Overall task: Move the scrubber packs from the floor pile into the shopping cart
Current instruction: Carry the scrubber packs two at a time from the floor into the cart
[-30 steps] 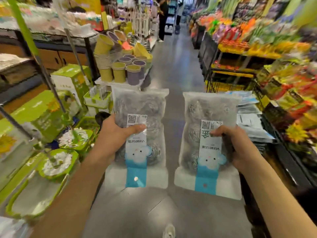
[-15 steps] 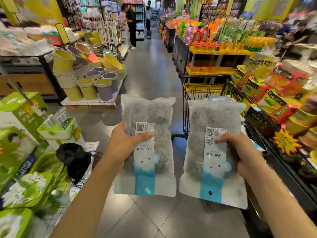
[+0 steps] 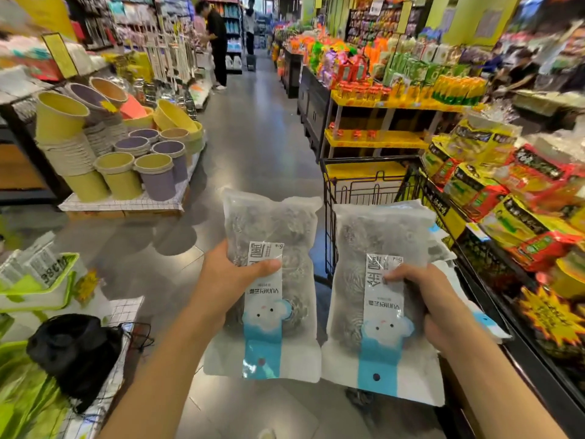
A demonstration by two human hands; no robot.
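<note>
The left hand (image 3: 226,280) grips one scrubber pack (image 3: 269,280) with its thumb across the label, and the right hand (image 3: 424,299) grips a second scrubber pack (image 3: 380,299) the same way; both now sit lower in view than half a second ago. Just beyond the right hand the black shopping cart (image 3: 364,182) has come nearer and holds more packs. Each frosted bag shows grey steel coils behind a blue-and-white strip.

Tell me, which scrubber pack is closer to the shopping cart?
The right scrubber pack, gripped by the right hand, overlaps the shopping cart. The left scrubber pack is over the aisle floor.
</note>
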